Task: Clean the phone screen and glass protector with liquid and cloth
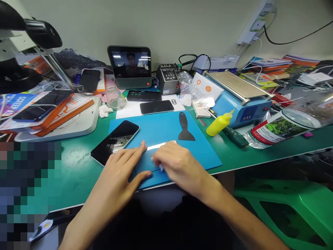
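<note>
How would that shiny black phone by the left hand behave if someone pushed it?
The black phone would probably stay stiff, judging by its straight edges. Its glossy, reflective surface may feel slippery. Lying flat, it would likely slide rather than roll.

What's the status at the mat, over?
Left grip spread on glossy panel. Right grip closed around white scrap, mostly hidden. Scraper on mat beyond, apart from both.

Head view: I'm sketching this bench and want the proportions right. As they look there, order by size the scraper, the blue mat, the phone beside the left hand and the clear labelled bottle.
1. Mat, partly covered
2. Bottle
3. Phone, partly covered
4. Scraper
</note>
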Demonstrator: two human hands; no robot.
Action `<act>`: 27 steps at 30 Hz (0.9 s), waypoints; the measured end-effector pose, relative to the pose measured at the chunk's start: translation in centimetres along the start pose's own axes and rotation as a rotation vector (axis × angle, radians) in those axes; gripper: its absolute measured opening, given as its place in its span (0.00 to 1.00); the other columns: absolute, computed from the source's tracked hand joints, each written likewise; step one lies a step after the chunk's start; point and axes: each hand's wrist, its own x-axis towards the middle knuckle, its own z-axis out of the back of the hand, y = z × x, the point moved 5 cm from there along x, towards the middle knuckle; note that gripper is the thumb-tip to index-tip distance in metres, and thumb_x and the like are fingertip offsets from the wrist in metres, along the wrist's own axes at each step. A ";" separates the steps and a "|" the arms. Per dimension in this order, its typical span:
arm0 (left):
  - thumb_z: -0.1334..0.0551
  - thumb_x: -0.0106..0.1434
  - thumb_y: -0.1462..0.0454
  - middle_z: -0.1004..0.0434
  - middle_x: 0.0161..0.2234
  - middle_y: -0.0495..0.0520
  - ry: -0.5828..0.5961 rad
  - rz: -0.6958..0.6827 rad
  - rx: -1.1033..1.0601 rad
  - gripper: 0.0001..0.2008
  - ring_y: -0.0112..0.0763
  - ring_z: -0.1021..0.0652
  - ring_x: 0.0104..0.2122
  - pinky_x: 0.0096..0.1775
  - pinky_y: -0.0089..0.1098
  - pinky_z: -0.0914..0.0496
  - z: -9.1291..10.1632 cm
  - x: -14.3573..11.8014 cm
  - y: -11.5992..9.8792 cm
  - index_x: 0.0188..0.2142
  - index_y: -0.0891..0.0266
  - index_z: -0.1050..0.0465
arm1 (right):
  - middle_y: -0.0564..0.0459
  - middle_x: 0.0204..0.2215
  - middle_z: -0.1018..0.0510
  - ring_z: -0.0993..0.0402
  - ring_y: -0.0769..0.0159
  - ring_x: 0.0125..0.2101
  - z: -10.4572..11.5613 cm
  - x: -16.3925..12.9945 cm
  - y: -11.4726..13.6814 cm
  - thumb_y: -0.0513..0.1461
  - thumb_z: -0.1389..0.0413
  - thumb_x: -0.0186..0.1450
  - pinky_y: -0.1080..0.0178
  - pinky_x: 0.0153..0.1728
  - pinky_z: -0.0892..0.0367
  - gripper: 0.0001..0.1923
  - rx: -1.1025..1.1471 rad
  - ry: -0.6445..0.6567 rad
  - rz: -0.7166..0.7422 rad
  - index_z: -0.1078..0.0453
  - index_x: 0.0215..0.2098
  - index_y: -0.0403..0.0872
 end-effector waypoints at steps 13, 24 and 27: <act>0.37 0.76 0.56 0.24 0.65 0.60 0.093 0.022 0.025 0.35 0.48 0.26 0.60 0.58 0.48 0.31 0.1 0.2 -0.2 0.77 0.58 0.47 | 0.56 0.31 0.20 0.26 0.67 0.36 0.6 1.0 0.1 0.27 0.47 0.75 0.63 0.44 0.32 0.15 0.131 0.166 0.098 0.26 0.35 0.48; 0.42 0.79 0.60 0.19 0.62 0.63 -0.060 -0.275 0.250 0.21 0.53 0.19 0.58 0.56 0.48 0.26 0.9 0.1 -2.5 0.66 0.68 0.29 | 0.50 0.41 0.17 0.20 0.59 0.43 8.1 -6.5 -6.1 0.36 0.47 0.77 0.58 0.46 0.26 0.09 -0.185 -0.445 -0.449 0.24 0.45 0.51; 0.41 0.79 0.63 0.17 0.59 0.59 -0.134 -0.250 0.175 0.16 0.48 0.16 0.55 0.56 0.44 0.25 1.7 0.3 -2.5 0.62 0.62 0.24 | 0.49 0.44 0.15 0.19 0.56 0.47 7.6 -6.5 -6.4 0.39 0.47 0.78 0.53 0.50 0.26 0.11 -0.217 -0.416 -0.470 0.22 0.50 0.51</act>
